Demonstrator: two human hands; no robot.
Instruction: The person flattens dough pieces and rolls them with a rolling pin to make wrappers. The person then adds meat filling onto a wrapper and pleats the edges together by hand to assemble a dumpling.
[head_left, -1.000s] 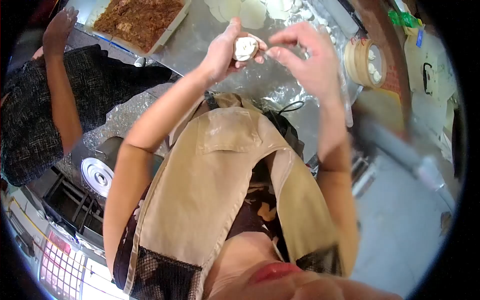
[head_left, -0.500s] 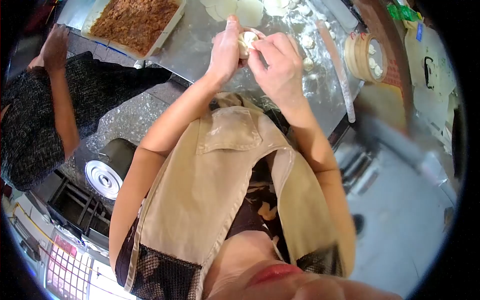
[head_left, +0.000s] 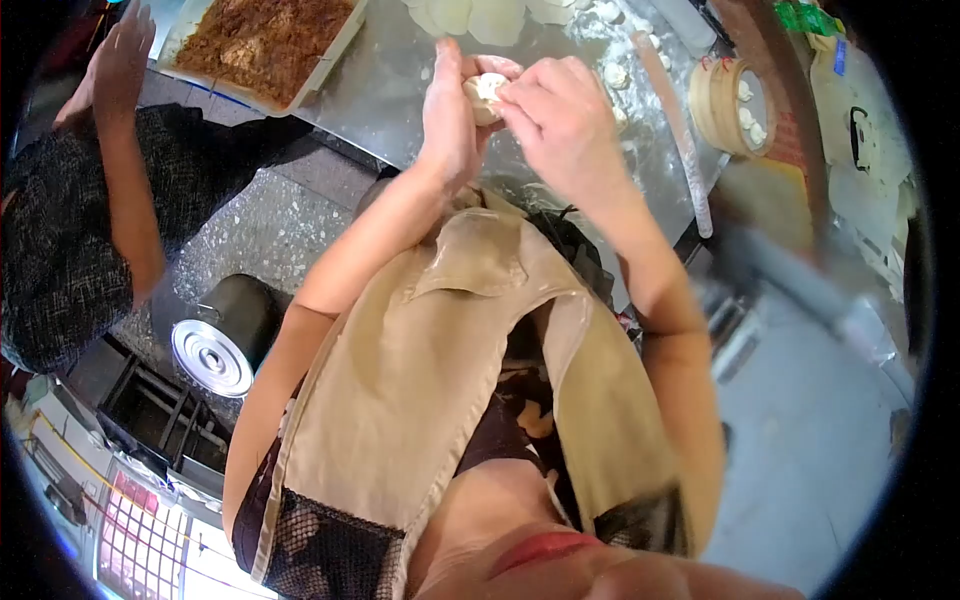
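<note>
A round, pleated white bun (head_left: 485,92) rests in the cupped palm and fingers of my left hand (head_left: 449,118). With thumb and fingertips, my right hand (head_left: 565,115) pinches the gathered dough at the bun's top. Both hands are over the metal worktop (head_left: 385,95), close to its near edge. Beyond them lie overlapping flat dough wrappers (head_left: 495,18) and several small floury dough pieces (head_left: 615,75).
A tub of reddish-brown filling (head_left: 255,45) stands at the left. On the right are a floured rolling pin (head_left: 675,125) and a bamboo steamer (head_left: 718,108) holding white buns. Another person's hand (head_left: 118,65) is at far left; a lidded pot (head_left: 213,357) is below.
My hands keep hold of the bun and have shifted slightly; the right fingers still pinch its top. At far left, the other person's hand has moved up a little.
</note>
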